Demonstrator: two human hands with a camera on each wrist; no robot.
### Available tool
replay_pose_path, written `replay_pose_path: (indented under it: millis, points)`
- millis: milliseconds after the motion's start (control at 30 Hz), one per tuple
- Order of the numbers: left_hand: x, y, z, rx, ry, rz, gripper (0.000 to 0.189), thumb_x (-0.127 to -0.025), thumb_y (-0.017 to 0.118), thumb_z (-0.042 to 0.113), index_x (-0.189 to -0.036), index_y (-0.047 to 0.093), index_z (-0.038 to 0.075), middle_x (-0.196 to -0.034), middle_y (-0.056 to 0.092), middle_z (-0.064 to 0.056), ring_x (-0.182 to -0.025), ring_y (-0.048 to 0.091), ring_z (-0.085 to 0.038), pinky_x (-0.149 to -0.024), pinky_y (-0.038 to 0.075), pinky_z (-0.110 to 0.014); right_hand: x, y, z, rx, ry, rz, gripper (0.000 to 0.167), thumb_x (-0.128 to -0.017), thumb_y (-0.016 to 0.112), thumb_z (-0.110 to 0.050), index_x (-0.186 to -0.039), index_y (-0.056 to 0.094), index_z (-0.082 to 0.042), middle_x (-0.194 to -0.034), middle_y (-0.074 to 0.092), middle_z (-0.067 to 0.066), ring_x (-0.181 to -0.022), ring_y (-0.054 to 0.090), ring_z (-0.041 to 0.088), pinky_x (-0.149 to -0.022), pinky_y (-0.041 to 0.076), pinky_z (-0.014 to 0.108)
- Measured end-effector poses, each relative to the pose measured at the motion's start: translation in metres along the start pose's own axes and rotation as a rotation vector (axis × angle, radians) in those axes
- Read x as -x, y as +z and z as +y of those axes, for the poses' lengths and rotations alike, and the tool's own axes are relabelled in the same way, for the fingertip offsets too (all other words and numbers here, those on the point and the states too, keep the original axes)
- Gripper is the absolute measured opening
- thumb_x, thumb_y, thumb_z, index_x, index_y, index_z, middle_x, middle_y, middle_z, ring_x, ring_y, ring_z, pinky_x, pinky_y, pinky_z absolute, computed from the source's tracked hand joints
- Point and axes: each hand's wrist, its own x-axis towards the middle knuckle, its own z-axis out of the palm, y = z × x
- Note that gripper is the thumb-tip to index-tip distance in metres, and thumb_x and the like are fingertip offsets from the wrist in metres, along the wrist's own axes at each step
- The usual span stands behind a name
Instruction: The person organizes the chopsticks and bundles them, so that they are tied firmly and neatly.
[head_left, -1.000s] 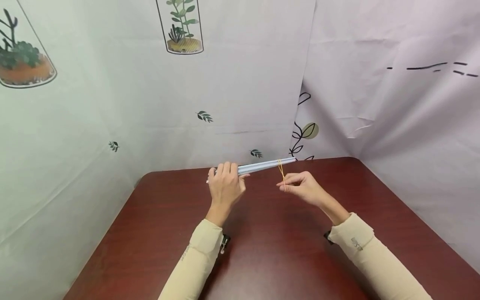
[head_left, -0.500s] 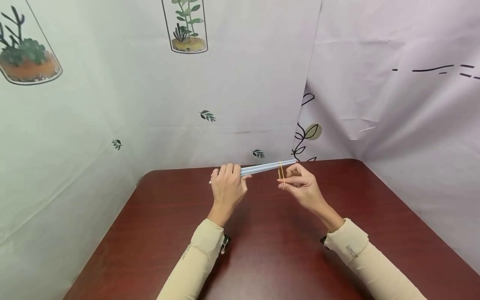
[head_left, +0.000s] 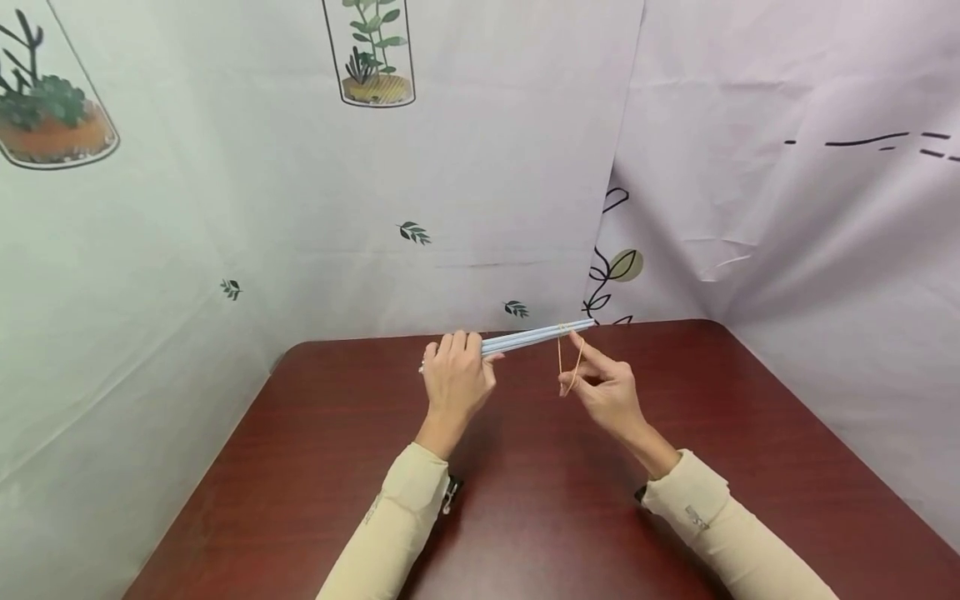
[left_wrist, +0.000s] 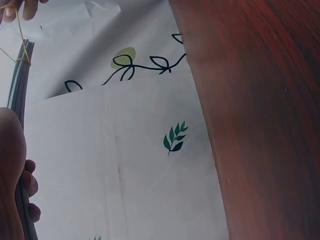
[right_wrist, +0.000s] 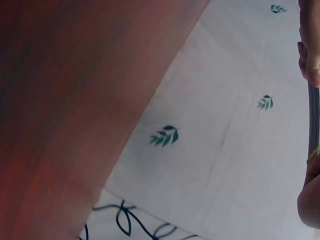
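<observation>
My left hand (head_left: 456,379) grips a bundle of slim light-blue chopsticks (head_left: 517,340) above the table, their free ends pointing right and slightly up. A yellow rubber band (head_left: 559,360) is looped around the bundle near those ends. Below it, the thumb and index finger of my right hand (head_left: 613,393) spread the band's hanging loop, the index fingertip right at the chopsticks. In the left wrist view the band (left_wrist: 19,26) runs taut from the chopsticks (left_wrist: 19,90) up to the right fingers. The right wrist view catches only part of the chopsticks (right_wrist: 313,117) at its right edge.
A dark red wooden table (head_left: 525,500) with rounded far corners lies under both hands. Pale cloth (head_left: 480,167) printed with plants and leaves hangs behind it and along both sides.
The right thumb and index finger, pinched together earlier, have spread and widened the rubber band's loop, the index finger rising to the chopsticks. My left hand keeps its grip nearly in place.
</observation>
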Motion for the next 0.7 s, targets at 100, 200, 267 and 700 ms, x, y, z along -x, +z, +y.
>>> replay_pose_path:
  millis: [100,200,267,700]
  points:
    - [0.002,-0.002,0.0,0.005,-0.002,-0.007,0.036,-0.095,0.052,0.039,-0.077,0.057,0.008,-0.07,0.055,-0.007,-0.067,0.055,-0.027,-0.062,0.041,-0.041,0.003,0.005,-0.005,-0.061,0.14,0.091,0.062,-0.084,0.067,0.015,-0.141,0.042,0.015,-0.059,0.067,0.012,-0.058,0.066,0.007,-0.059,0.048,0.015]
    - [0.002,-0.002,0.0,0.006,-0.006,-0.012,0.037,-0.096,0.051,0.04,-0.078,0.058,0.008,-0.071,0.056,-0.007,-0.068,0.056,-0.027,-0.063,0.041,-0.041,0.001,0.01,-0.011,-0.195,0.304,0.19,0.062,-0.092,0.06,0.009,-0.149,0.038,0.003,-0.059,0.067,0.002,-0.053,0.061,0.005,-0.052,0.044,0.014]
    - [0.002,-0.002,0.0,0.005,-0.008,-0.01,0.037,-0.096,0.051,0.04,-0.078,0.058,0.008,-0.072,0.057,-0.007,-0.068,0.056,-0.027,-0.063,0.042,-0.041,-0.002,0.014,-0.014,-0.31,0.384,0.253,0.06,-0.097,0.058,-0.002,-0.152,0.035,-0.002,-0.058,0.065,-0.003,-0.045,0.053,0.004,-0.045,0.036,0.015]
    - [-0.002,-0.003,0.008,0.011,-0.016,0.02,0.039,-0.096,0.051,0.042,-0.077,0.059,0.01,-0.069,0.055,-0.006,-0.065,0.056,-0.026,-0.06,0.041,-0.04,-0.005,0.022,-0.024,-0.139,0.008,0.105,0.056,-0.089,0.071,-0.014,-0.133,0.051,0.015,-0.056,0.061,0.011,-0.048,0.057,0.009,-0.042,0.037,0.019]
